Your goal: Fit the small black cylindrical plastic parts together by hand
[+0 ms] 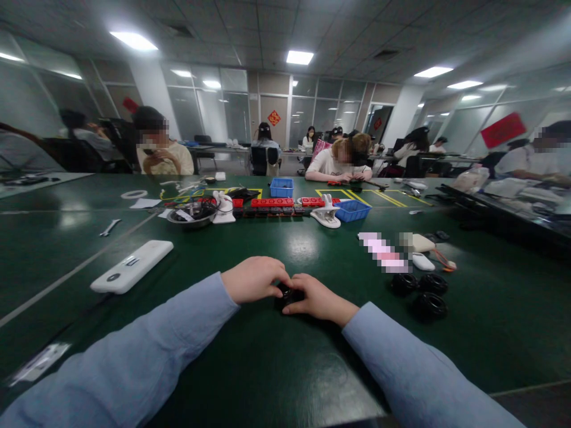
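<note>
My left hand (259, 279) and my right hand (314, 297) meet over the green table, fingers curled round a small black wheel (285, 295). It is mostly covered by the fingers, and only dark parts of it show between them. To the right of my right hand, three black wheels (431, 305) with treaded tyres sit close together on the table.
A white power bank (132, 267) lies at left, with an open-ended wrench (110, 227) beyond it. Across the middle stand a metal bowl (191, 223) of cables, red blocks (272, 203) and blue bins (352, 210). A pixelated phone (384, 252) lies at right; people sit behind.
</note>
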`<state>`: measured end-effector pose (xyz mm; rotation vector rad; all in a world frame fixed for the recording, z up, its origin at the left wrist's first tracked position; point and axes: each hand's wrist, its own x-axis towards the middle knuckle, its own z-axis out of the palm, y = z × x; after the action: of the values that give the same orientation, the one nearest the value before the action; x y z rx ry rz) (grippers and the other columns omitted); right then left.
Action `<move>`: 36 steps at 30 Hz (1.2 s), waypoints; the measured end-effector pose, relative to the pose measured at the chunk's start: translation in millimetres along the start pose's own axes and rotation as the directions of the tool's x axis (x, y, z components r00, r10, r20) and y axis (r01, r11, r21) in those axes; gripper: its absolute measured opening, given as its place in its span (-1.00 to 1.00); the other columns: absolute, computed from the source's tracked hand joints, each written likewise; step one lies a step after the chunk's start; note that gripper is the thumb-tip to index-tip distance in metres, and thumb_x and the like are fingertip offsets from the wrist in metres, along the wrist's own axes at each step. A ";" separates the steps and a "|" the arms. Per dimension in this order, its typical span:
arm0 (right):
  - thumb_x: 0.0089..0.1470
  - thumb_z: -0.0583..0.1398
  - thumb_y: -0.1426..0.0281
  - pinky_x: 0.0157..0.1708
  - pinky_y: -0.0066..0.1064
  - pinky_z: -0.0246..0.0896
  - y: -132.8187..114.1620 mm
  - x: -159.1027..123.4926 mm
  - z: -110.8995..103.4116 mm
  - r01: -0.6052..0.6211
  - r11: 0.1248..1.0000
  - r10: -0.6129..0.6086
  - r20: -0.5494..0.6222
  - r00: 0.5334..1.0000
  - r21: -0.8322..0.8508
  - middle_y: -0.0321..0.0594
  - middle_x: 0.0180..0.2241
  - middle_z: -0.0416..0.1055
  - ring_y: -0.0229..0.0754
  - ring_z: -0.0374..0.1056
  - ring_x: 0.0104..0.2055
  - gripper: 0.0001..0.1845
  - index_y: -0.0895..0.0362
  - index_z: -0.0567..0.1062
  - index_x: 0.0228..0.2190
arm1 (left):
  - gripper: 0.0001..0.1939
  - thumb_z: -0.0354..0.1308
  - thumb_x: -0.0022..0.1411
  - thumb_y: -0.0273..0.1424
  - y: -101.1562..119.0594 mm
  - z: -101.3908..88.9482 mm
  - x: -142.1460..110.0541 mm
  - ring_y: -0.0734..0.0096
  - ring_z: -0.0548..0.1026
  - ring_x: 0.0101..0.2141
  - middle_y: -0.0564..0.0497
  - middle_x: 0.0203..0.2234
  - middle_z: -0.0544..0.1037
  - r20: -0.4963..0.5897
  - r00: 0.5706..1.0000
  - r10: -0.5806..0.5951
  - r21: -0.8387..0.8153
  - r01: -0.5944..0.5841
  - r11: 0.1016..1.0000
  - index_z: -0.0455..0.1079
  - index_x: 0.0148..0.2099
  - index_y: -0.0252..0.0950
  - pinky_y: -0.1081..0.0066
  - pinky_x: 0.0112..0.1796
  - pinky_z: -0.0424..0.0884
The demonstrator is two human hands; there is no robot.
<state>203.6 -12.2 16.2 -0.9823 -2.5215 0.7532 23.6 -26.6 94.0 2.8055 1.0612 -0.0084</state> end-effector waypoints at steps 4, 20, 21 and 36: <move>-0.21 0.36 0.26 -0.29 -0.38 0.14 0.5 0.2 0.7 -0.044 0.999 0.044 -0.007 0.999 -0.004 -0.21 -0.35 0.33 -0.15 0.26 -0.27 -0.60 0.17 0.52 -0.27 | -0.69 0.22 0.09 -0.41 -0.9 0.1 0.1 0.37 0.45 -0.22 0.04 -0.24 0.51 0.006 1.000 -0.009 0.002 0.009 1.000 0.42 -0.07 -0.15 0.48 -0.28 0.30; -0.20 0.35 0.27 -0.26 -0.36 0.13 1.0 1.1 0.8 -0.030 0.999 0.031 0.012 0.999 -0.011 -0.22 -0.34 0.34 -0.14 0.25 -0.24 -0.54 0.15 0.49 -0.19 | -0.68 0.21 0.10 -0.39 -5.6 1.5 0.5 0.39 0.45 -0.26 0.04 -0.25 0.49 0.026 1.000 0.015 -0.001 -0.015 1.000 0.43 -0.04 -0.15 0.50 -0.31 0.28; -0.20 0.35 0.27 -0.25 -0.35 0.14 1.3 1.2 0.9 -0.028 1.000 0.029 0.010 1.000 -0.011 -0.21 -0.34 0.34 -0.13 0.25 -0.24 -0.54 0.15 0.49 -0.19 | -0.68 0.22 0.10 -0.39 -5.7 1.6 0.4 0.40 0.45 -0.27 0.04 -0.26 0.49 0.024 1.000 0.018 -0.004 -0.018 1.000 0.43 -0.04 -0.16 0.50 -0.32 0.28; -0.21 0.36 0.30 -0.28 -0.38 0.14 -0.8 0.5 1.6 -0.030 0.999 0.031 -0.012 0.999 0.014 -0.21 -0.35 0.35 -0.14 0.27 -0.25 -0.59 0.16 0.51 -0.24 | -0.67 0.21 0.10 -0.38 -3.8 1.5 0.5 0.38 0.45 -0.24 0.03 -0.22 0.50 0.028 1.000 -0.005 -0.011 0.006 1.000 0.42 -0.03 -0.15 0.50 -0.30 0.28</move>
<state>202.0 -12.8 15.4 -1.0200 -2.4927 0.7697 21.6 -23.6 92.0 2.7841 1.0597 -0.0418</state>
